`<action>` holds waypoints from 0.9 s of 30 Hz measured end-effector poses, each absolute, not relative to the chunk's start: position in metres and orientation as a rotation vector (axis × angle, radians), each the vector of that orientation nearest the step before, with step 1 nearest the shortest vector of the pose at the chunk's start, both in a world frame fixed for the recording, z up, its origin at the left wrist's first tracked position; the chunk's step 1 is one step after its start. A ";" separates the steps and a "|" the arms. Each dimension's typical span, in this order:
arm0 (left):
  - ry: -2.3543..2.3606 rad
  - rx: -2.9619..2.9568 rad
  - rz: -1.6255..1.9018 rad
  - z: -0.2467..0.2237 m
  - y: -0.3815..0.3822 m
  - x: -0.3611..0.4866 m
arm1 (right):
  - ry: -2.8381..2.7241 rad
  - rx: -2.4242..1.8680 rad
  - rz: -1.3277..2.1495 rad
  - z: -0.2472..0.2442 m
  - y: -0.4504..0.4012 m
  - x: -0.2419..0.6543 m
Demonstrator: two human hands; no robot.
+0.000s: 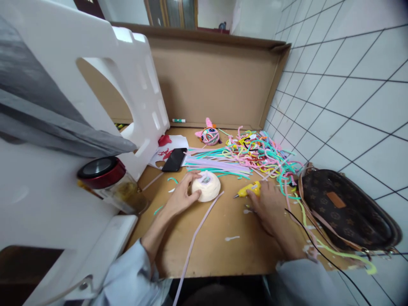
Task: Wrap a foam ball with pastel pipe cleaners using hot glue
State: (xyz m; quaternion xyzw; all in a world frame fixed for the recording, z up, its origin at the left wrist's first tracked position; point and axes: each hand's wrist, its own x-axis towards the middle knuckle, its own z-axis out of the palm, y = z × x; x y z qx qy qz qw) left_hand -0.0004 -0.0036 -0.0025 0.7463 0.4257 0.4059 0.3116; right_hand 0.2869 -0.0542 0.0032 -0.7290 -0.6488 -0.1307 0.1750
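- Head view, centre: the left hand (181,194) rests at the side of a round cream-white piece (208,192) on the counter (219,259). Its fingers are partly spread and curved around the near-left edge, thumb low, with a loose hold. A pale lilac patch shows on top of the piece; whether it sits in a hollow, I cannot tell.
- Right of centre: the right hand (266,202) has its fingers closed around a yellow glue gun (249,189), nozzle pointing left.
- Between the hands, a lilac strip (195,234) runs from beside the round piece down past the bottom edge.
- Left: a clear bottle (110,187) with a dark red and black lid stands tilted in the frame; yellowish-brown contents show low inside.
- Right: a brown patterned bag (350,208) lies against the tiled wall (344,97); what it holds is hidden.
- Upper middle: a round figure (210,136) with pink ears sits behind straight fuzzy stems (216,162). A tangled, many-coloured pile (261,155) lies to their right.
- Left of the stems: a dark phone (174,160) overlaps a white sheet (180,141) marked with red.
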 end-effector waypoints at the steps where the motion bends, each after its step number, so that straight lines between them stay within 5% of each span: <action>1: 1.121 1.970 1.070 -0.003 -0.005 0.001 | -1.869 -2.160 -0.388 0.001 -0.057 0.294; 8: 1.100 1.927 1.157 -0.015 -0.002 0.006 | -1.873 -2.374 -0.227 -0.015 -0.053 0.303; 16: 1.037 1.894 1.146 -0.020 0.001 0.004 | -1.727 -2.136 -0.001 -0.026 -0.045 0.320; 27: 1.064 1.893 1.142 -0.015 0.000 0.004 | -1.332 -1.714 -0.101 0.035 -0.014 0.245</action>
